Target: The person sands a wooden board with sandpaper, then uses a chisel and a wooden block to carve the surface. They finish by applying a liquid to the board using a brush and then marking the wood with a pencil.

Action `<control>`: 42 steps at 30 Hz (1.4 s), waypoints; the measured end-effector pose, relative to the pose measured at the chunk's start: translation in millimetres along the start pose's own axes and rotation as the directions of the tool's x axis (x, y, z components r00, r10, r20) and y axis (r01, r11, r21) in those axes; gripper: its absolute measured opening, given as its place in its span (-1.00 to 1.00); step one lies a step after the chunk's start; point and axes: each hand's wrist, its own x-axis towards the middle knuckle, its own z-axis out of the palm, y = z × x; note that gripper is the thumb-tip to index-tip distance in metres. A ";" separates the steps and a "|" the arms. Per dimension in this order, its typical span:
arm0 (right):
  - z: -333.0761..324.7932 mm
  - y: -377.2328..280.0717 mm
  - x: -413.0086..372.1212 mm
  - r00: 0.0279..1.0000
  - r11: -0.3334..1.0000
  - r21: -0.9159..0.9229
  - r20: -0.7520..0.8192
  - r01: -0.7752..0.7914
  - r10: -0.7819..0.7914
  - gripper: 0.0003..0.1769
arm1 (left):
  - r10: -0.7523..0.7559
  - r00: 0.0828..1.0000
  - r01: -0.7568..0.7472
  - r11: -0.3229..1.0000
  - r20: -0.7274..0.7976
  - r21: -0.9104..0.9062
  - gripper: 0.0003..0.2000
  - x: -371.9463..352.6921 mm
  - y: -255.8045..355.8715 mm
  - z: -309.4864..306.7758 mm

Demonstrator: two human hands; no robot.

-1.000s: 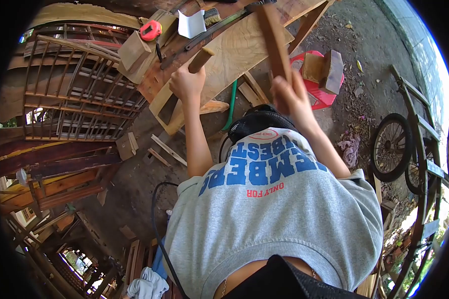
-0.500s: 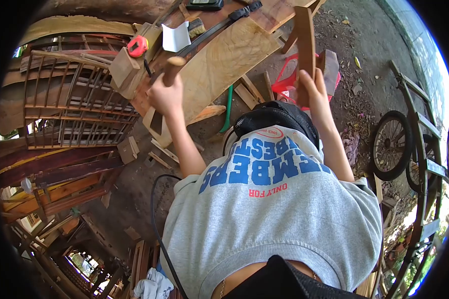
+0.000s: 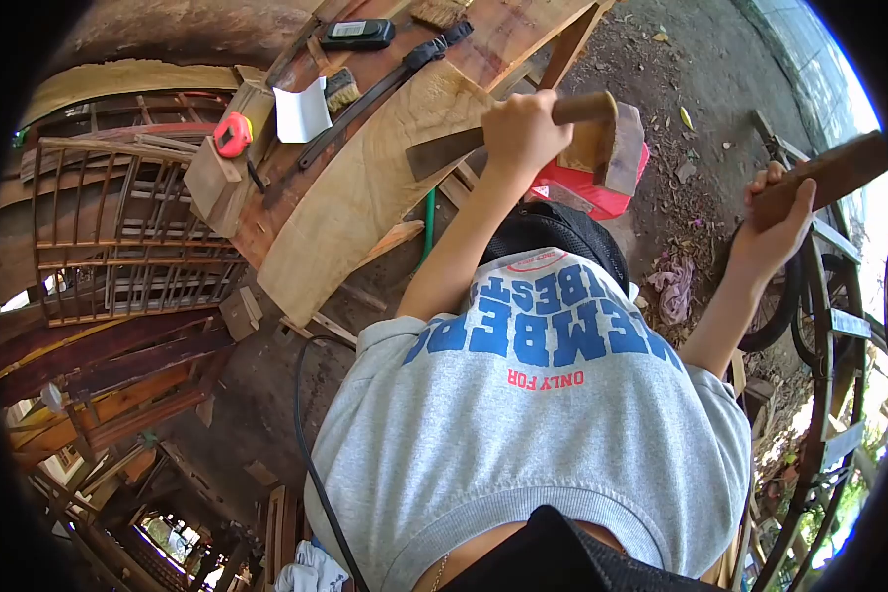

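Note:
My left hand [image 3: 525, 136] is closed around the wooden handle [image 3: 584, 107] of a machete-like knife. Its short dark blade [image 3: 446, 152] points left, over the edge of a pale curved wood plank [image 3: 375, 168] on the workbench [image 3: 257, 235]. Out to the far right, my right hand [image 3: 777, 222] grips a brown piece of wood [image 3: 829, 176], raised away from the bench. Between my hands, a wood block [image 3: 624, 158] rests on a red plastic stool [image 3: 602, 202], partly behind the knife handle.
On the bench are a red tape measure [image 3: 233, 134], a white folded sheet [image 3: 303, 111], a brush [image 3: 342, 89], a long black strap-like object [image 3: 365, 107] and a black case [image 3: 358, 35]. A slatted wood frame [image 3: 133, 232] stands left; a metal frame with wheels [image 3: 827, 335] stands right.
My left hand has swung right with the knife, from the bench's left part to near the stool. My right hand has carried the wood piece far right and tilted it.

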 end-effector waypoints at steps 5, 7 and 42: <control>22.5 48.5 -90.8 0.625 0.757 -0.339 0.427 -0.559 0.653 -0.65 | -0.156 0.977 0.158 0.987 -0.147 0.003 -0.83 -6.6 -30.3 -26.9; 23.4 41.8 -77.7 0.694 0.749 -0.368 0.297 -0.551 0.656 -0.69 | -0.188 0.973 0.196 0.979 -0.133 0.053 -0.81 -16.1 -46.7 -39.2; 88.4 88.6 -228.4 0.726 0.873 -0.145 0.502 -0.465 0.470 -0.66 | -0.423 0.848 0.520 0.780 -0.319 0.349 -0.74 -140.1 -172.2 -164.7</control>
